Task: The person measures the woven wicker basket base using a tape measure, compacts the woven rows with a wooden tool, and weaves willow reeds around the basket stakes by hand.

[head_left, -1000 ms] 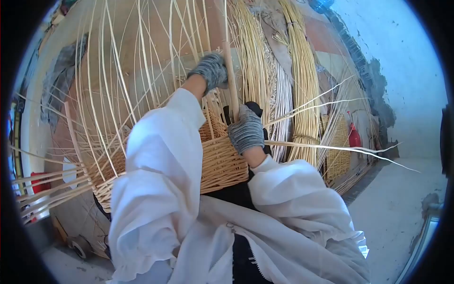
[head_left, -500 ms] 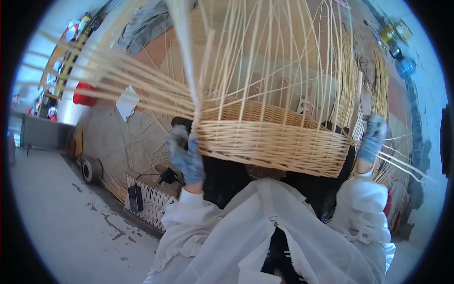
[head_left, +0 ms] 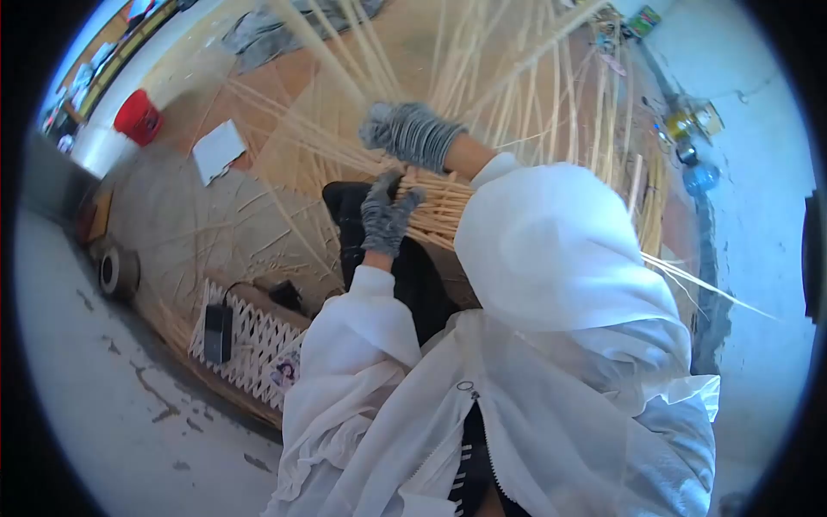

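A partly woven wicker basket (head_left: 437,207) lies across my lap, with long upright rods (head_left: 379,65) rising from its rim. My left hand (head_left: 386,215), in a grey striped glove, closes on the basket's left end, thumb toward the weave. Just above it my right hand (head_left: 415,135), gloved alike, is closed around rods at that same corner. Exactly which rods it grips is partly hidden by the fingers. My right sleeve (head_left: 551,250) crosses over the basket and covers most of its front wall.
Loose rods lie on the floor at left, near a white sheet (head_left: 219,152) and a red bucket (head_left: 138,118). A white lattice panel (head_left: 250,345) holds a black device (head_left: 218,333) beside my left arm. A blue plastic bottle (head_left: 700,179) stands by the right wall.
My right hand has left the basket's right end and crossed to its left corner, above my left hand. The basket has turned and its rods have swung; my left hand stays at the left end.
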Demonstrator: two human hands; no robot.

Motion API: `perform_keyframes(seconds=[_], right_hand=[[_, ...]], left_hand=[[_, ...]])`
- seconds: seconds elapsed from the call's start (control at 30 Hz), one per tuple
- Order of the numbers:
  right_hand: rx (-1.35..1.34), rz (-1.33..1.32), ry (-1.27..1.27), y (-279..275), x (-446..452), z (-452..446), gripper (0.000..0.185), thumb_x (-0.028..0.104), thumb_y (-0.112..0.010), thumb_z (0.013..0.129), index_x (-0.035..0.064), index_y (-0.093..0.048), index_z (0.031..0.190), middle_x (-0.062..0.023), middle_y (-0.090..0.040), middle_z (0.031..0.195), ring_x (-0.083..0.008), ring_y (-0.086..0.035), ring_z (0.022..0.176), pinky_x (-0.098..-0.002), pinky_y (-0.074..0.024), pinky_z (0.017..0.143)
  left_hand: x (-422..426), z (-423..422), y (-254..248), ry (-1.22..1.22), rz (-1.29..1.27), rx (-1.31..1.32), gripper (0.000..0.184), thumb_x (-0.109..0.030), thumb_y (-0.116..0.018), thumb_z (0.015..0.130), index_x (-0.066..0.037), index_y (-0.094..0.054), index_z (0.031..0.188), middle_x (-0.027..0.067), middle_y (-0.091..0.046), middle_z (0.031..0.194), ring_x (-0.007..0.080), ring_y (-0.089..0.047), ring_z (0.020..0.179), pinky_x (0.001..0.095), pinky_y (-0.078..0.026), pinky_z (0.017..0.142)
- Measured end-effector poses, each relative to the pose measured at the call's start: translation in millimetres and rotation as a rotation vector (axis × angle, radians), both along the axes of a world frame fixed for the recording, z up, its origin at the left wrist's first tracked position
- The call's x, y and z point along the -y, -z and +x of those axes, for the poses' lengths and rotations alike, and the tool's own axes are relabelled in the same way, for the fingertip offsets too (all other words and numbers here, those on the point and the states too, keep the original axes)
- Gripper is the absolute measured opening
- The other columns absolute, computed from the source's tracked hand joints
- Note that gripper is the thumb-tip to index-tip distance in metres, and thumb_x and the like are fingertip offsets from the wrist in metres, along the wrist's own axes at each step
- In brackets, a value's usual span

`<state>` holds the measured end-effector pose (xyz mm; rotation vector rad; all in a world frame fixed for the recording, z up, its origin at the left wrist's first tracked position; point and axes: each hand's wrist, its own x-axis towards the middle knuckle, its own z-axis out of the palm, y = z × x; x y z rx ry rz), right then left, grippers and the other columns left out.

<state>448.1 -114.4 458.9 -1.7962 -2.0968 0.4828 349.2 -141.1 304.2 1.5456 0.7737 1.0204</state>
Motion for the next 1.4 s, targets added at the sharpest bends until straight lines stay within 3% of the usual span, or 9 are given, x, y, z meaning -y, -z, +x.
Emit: perform_keyframes(seconds=[0.13,0.4,0.63,0.83,0.9,0.97,1.03,1.33,1.4], right_hand=[[-0.101,0.293,0.219,48.3,83.7,-23.5,0.019,0.020,-0.055,0.079,0.0061,-0.056,0.091,-0.0157,-0.060,0.084,-0.0313,-0.060,0.078,-0.0401,-0.0464,0.067],[-0.231,0.683,0.508,28.4,375.1,223.9,0.014,0.000,-0.056,0.082,0.0002,-0.062,0.095,-0.0123,-0.063,0.093,-0.0238,-0.060,0.088,-0.0321,-0.0477,0.080],[0.386,-0.666,0.202,107.9,439.7,410.7,0.022,0.012,-0.043,0.088,0.0039,-0.060,0.099,-0.0097,-0.061,0.096,-0.0168,-0.057,0.074,-0.0277,-0.0474,0.065],[-0.425,-0.654,0.420,106.7,378.6,370.0,0.038,0.029,-0.049,0.086,-0.0031,-0.054,0.107,-0.0176,-0.061,0.100,-0.0274,-0.062,0.082,-0.0372,-0.0508,0.070],[-0.860,-0.642,0.631,98.8,356.9,359.3,0.047,0.036,-0.053,0.086,-0.0022,-0.053,0.113,-0.0167,-0.062,0.104,-0.0258,-0.063,0.085,-0.0354,-0.0505,0.076],[-1.371,-0.845,1.457,98.5,340.8,356.0,0.061,0.047,-0.052,0.083,-0.0019,-0.048,0.119,-0.0191,-0.057,0.115,-0.0276,-0.061,0.094,-0.0369,-0.0481,0.082],[-1.427,-0.725,1.384,84.1,347.9,350.1,0.064,0.052,-0.041,0.086,-0.0015,-0.046,0.121,-0.0194,-0.053,0.120,-0.0294,-0.058,0.100,-0.0381,-0.0458,0.086],[0.316,0.483,0.360,39.9,349.8,420.2,0.051,0.014,-0.070,0.071,0.0072,-0.050,0.117,-0.0169,-0.059,0.103,-0.0280,-0.061,0.094,-0.0327,-0.0511,0.078],[-0.855,0.420,0.482,40.1,366.9,422.4,0.035,0.016,-0.065,0.077,0.0059,-0.056,0.110,-0.0147,-0.062,0.091,-0.0262,-0.063,0.083,-0.0313,-0.0525,0.070]], left_hand=[[-1.4,-9.4,24.0,0.260,-0.579,0.725,0.030,-0.003,-0.050,0.087,-0.001,-0.049,0.117,0.0085,-0.055,0.109,0.0182,-0.053,0.097,0.0278,-0.042,0.088],[61.6,6.5,-50.7,-0.320,0.547,-0.312,0.030,-0.021,-0.058,0.086,0.002,-0.055,0.106,0.0140,-0.057,0.104,0.0232,-0.051,0.097,0.0347,-0.039,0.087],[197.8,206.3,-106.3,0.767,0.569,-0.098,0.016,-0.011,-0.053,0.088,0.000,-0.060,0.097,0.0132,-0.061,0.091,0.0251,-0.059,0.085,0.0326,-0.047,0.077],[178.6,362.7,-2.3,1.461,0.298,-0.489,0.024,-0.006,-0.057,0.084,0.004,-0.057,0.106,0.0147,-0.063,0.098,0.0191,-0.062,0.091,0.0261,-0.050,0.077],[185.6,372.4,-74.2,1.340,-0.715,-0.955,0.027,-0.004,-0.059,0.081,0.006,-0.057,0.105,0.0137,-0.063,0.096,0.0214,-0.063,0.088,0.0273,-0.051,0.078],[190.2,373.1,-79.5,1.558,-0.005,-0.881,0.028,-0.005,-0.061,0.080,0.007,-0.056,0.104,0.0148,-0.063,0.095,0.0269,-0.063,0.087,0.0333,-0.053,0.079],[197.0,376.8,-97.7,1.124,-0.818,-0.873,0.029,-0.009,-0.057,0.082,0.007,-0.054,0.106,0.0171,-0.062,0.097,0.0326,-0.062,0.085,0.0396,-0.052,0.079],[164.2,402.8,-143.5,0.813,-0.930,-0.171,0.027,-0.008,-0.053,0.084,0.001,-0.052,0.109,0.0142,-0.056,0.102,0.0206,-0.056,0.093,0.0369,-0.049,0.085],[154.7,399.6,-158.9,0.980,-0.997,0.014,0.026,-0.008,-0.054,0.083,-0.001,-0.053,0.109,0.0141,-0.057,0.103,0.0188,-0.056,0.095,0.0354,-0.049,0.085]])
